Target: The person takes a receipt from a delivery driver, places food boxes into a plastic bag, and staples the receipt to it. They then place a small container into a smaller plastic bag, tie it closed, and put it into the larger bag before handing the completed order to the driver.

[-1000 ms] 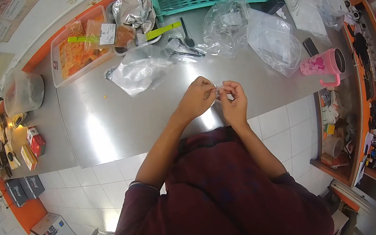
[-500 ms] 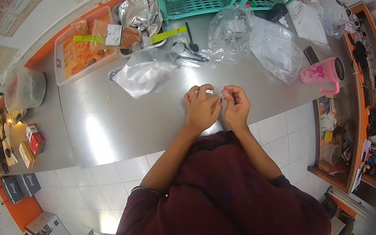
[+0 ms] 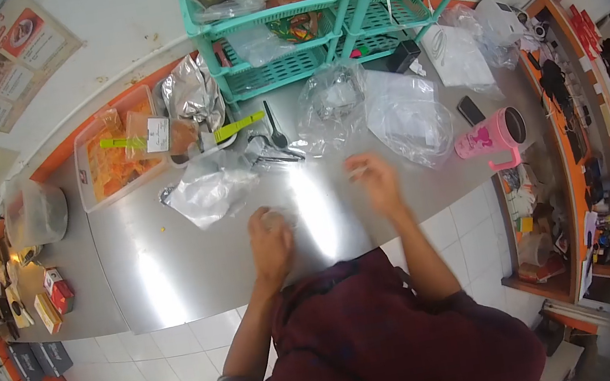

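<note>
My left hand (image 3: 271,245) is over the steel table, its fingers curled around a small piece of clear plastic (image 3: 274,214) that shows only in part. My right hand (image 3: 379,185), smeared by motion, is raised farther right with thumb and fingertips pinched together. A tiny pale bit shows at those fingertips, too blurred to name. Beyond my left hand lies a crumpled silvery bag (image 3: 211,191). Past my right hand is a clear plastic bag (image 3: 410,122) lying flat.
A tub of orange food (image 3: 85,173), foil (image 3: 193,96), black plastic cutlery (image 3: 276,133) and a yellow-green-handled tool (image 3: 237,127) line the back. Teal racks (image 3: 263,77) stand behind. At right are a phone (image 3: 470,111) and a pink tumbler (image 3: 482,137).
My hands were together at the small clear plastic. Now they are apart, the left lower and to the left, the right slightly lower. The whole view has also shifted.
</note>
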Available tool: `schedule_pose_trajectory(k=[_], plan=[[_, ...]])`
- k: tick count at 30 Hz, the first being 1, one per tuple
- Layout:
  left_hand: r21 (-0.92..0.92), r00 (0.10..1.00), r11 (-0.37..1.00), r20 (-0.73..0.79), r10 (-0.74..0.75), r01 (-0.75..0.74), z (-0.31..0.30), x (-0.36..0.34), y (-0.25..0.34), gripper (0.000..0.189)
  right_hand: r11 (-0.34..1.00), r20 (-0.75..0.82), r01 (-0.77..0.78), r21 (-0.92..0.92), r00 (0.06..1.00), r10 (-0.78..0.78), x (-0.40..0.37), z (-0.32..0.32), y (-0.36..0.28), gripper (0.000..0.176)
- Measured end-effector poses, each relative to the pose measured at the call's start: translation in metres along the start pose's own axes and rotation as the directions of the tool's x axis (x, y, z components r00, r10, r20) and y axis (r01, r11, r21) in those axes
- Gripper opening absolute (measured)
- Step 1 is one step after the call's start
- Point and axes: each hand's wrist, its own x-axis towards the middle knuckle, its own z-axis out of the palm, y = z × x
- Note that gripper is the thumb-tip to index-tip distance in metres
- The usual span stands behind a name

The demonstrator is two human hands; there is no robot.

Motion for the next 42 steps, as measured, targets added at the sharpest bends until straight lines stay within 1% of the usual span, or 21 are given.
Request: schedule_pose_trajectory(k=[1, 3, 5, 8, 11, 14, 18, 21, 22, 23, 24, 25, 26, 29, 32, 35, 36, 37, 40, 41, 42], plan=[[0.013, 0.997, 0.997, -0.024, -0.079, 0.08, -0.01, -0.002, -0.007, 0.026, 0.953, -0.133, -0.25, -0.173, 0.964, 0.229, 0.02, -0.034, 0.018, 0.02], [0.108, 0.985, 0.986, -0.126, -0.116, 0.13, -0.034, -0.009, -0.023, 0.023, 0.615, -0.331, -0.311, -0.725, 0.94, 0.086, 0.056, -0.102, 0.073, 0.018], [0.109, 0.947, 0.958, -0.219, -0.237, 0.265, -0.051, -0.013, -0.05, 0.023, 0.442, -0.32, -0.245, -0.863, 0.942, -0.102, 0.063, -0.17, 0.168, 0.017], [0.148, 0.906, 0.934, -0.331, -0.263, 0.325, -0.071, -0.012, -0.093, 0.023, 0.244, -0.242, -0.301, -0.922, 0.939, 0.243, 0.073, -0.193, 0.212, 0.016], [0.146, 0.878, 0.921, -0.387, -0.282, 0.36, -0.076, -0.013, -0.136, 0.03, 0.293, -0.43, -0.454, -0.842, 0.891, 0.146, 0.068, -0.157, 0.144, 0.017], [0.079, 0.889, 0.92, -0.304, -0.343, 0.383, -0.09, -0.001, -0.126, 0.046, 0.466, -0.426, -0.338, -0.818, 0.9, -0.096, 0.049, -0.162, 0.178, 0.018], [0.393, 0.711, 0.727, -0.678, -0.185, 0.564, -0.065, 0.01, -0.085, 0.053, 0.564, -0.463, -0.304, -0.767, 0.872, -0.16, 0.042, -0.161, 0.191, 0.014], [0.071, 0.578, 0.944, -0.804, -0.137, 0.322, -0.023, 0.034, -0.032, 0.056, 0.584, -0.468, -0.34, -0.738, 0.88, -0.079, 0.053, -0.16, 0.158, 0.015], [-0.065, 0.667, 0.991, -0.734, -0.127, 0.117, 0.012, 0.049, -0.006, 0.049, 0.541, -0.431, -0.349, -0.765, 0.902, -0.029, 0.058, -0.162, 0.142, 0.016], [-0.02, 0.846, 0.999, -0.53, -0.051, 0.048, 0.033, 0.07, 0.039, 0.042, 0.495, -0.391, -0.352, -0.794, 0.92, 0.027, 0.061, -0.165, 0.126, 0.017], [-0.286, 0.99, 0.957, -0.117, -0.072, 0.036, 0.052, 0.099, 0.086, 0.04, 0.494, -0.338, -0.315, -0.81, 0.94, 0.046, 0.066, -0.17, 0.11, 0.017], [-0.406, 0.983, 0.901, 0.035, 0.181, -0.152, 0.09, 0.131, 0.119, 0.046, 0.496, -0.284, -0.277, -0.823, 0.957, 0.062, 0.074, -0.174, 0.094, 0.018], [-0.376, 0.94, 0.875, 0.033, 0.34, -0.303, 0.127, 0.158, 0.151, 0.052, 0.496, -0.231, -0.237, -0.835, 0.97, 0.074, 0.081, -0.18, 0.083, 0.018], [-0.383, 0.885, 0.821, 0.016, 0.465, -0.424, 0.223, 0.214, 0.195, 0.066, 0.58, -0.014, -0.027, -0.814, 1.0, 0.027, 0.096, -0.203, 0.068, 0.019], [0.015, 0.894, 0.988, 0.429, 0.13, -0.151, 0.282, 0.226, 0.191, 0.069, 0.631, -0.015, -0.027, -0.775, 1.0, 0.025, 0.103, -0.211, 0.038, 0.018], [0.304, 0.905, 0.922, 0.414, 0.098, -0.239, 0.328, 0.22, 0.159, 0.075, 0.805, -0.256, -0.17, -0.568, 0.966, 0.024, 0.099, -0.217, -0.022, 0.02], [0.45, 0.799, 0.869, 0.59, -0.116, -0.207, 0.33, 0.232, 0.165, 0.079, 0.908, -0.415, -0.232, -0.35, 0.907, 0.072, 0.089, -0.219, -0.047, 0.021], [0.376, 0.783, 0.909, 0.613, -0.1, -0.178, 0.322, 0.24, 0.172, 0.08, 0.961, -0.547, -0.256, -0.105, 0.822, 0.159, 0.08, -0.221, -0.071, 0.024], [0.244, 0.733, 0.968, 0.669, -0.122, -0.062, 0.257, 0.248, 0.22, 0.075, 0.944, -0.752, -0.001, 0.329, 0.604, 0.262, 0.07, -0.235, -0.132, 0.03], [-0.183, 0.714, 0.983, 0.692, 0.109, 0.027, 0.239, 0.249, 0.224, 0.078, 0.912, -0.78, -0.002, 0.411, 0.518, 0.352, 0.074, -0.235, -0.153, 0.03], [-0.57, 0.713, 0.813, 0.618, 0.331, 0.117, 0.22, 0.247, 0.219, 0.081, 0.888, -0.787, -0.034, 0.458, 0.448, 0.424, 0.073, -0.236, -0.153, 0.032]])
